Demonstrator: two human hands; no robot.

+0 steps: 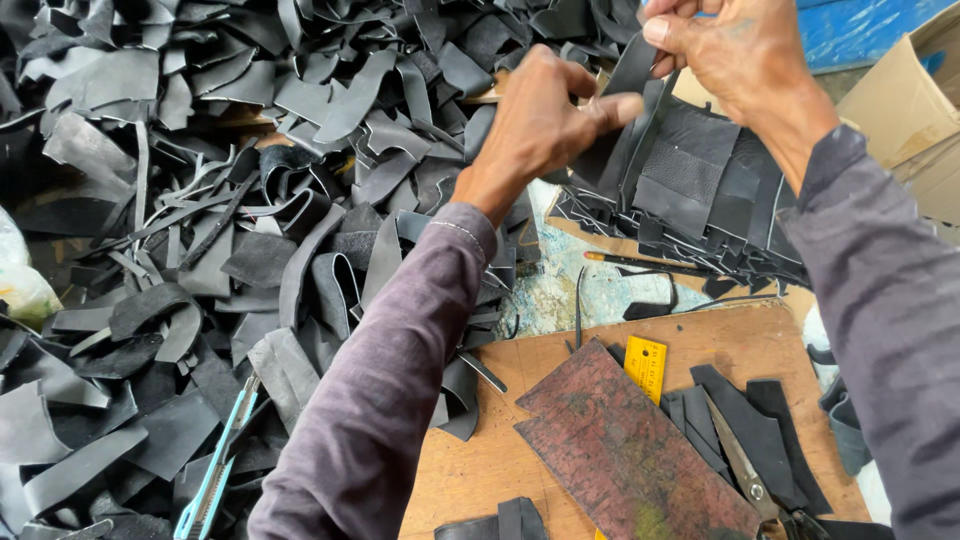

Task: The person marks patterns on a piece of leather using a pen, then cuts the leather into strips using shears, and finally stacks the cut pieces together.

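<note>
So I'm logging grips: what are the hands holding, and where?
Both hands, left hand and right hand, pinch a black leather strip near its upper end, above the leather scrap pile.

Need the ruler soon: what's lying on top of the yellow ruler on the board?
A dark reddish-brown slab lies across the yellow ruler. Only the ruler's upper end shows, plus a small yellow bit at the board's bottom edge. The rest is covered, so its markings cannot be seen.
</note>
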